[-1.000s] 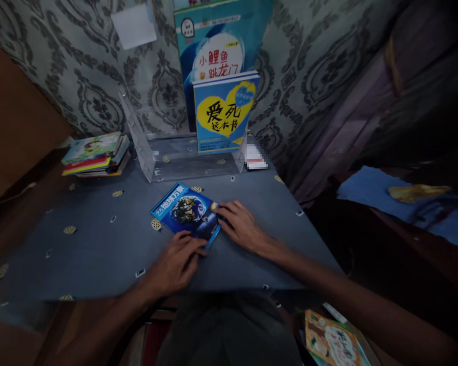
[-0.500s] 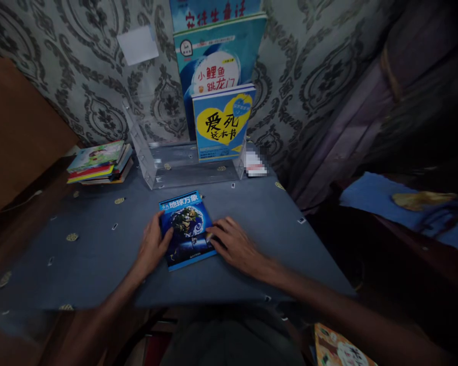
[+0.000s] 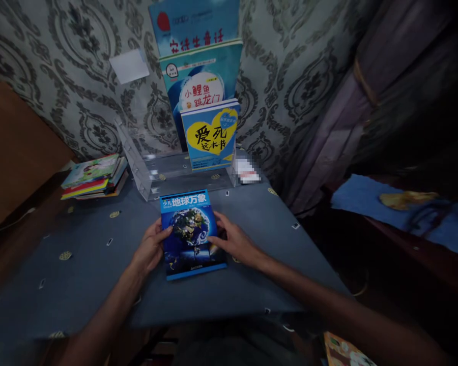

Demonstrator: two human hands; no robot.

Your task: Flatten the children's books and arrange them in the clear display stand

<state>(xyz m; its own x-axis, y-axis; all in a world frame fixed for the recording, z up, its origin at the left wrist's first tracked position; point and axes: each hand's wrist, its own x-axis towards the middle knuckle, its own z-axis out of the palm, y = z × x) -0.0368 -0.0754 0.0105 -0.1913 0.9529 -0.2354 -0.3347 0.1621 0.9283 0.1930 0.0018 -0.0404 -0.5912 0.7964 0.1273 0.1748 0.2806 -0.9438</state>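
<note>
A blue book [image 3: 193, 229] with a globe on its cover is held between my two hands above the front half of the table. My left hand [image 3: 151, 246] grips its left edge, thumb on the cover and the other fingers partly behind it. On the right edge, my right hand [image 3: 232, 236] pinches the book with the thumb on top and fingers underneath. Beyond it stands a clear stepped rack [image 3: 137, 165]. On the rack's right side a blue book with a yellow heart [image 3: 209, 137] leans before a teal book [image 3: 202, 66] and another blue book [image 3: 198, 23].
A stack of books [image 3: 95, 175] lies at the table's left rear. A small white item [image 3: 248, 170], partly blurred, is right of the rack. A blue cloth [image 3: 362, 203] lies on a surface to the right. An orange book [image 3: 345, 351] shows below the table's front edge.
Both hands have closed on the globe book's sides and it looks raised and straighter, tilted up toward me. The right fingers went from lying on the cover to behind it. My view has shifted slightly.
</note>
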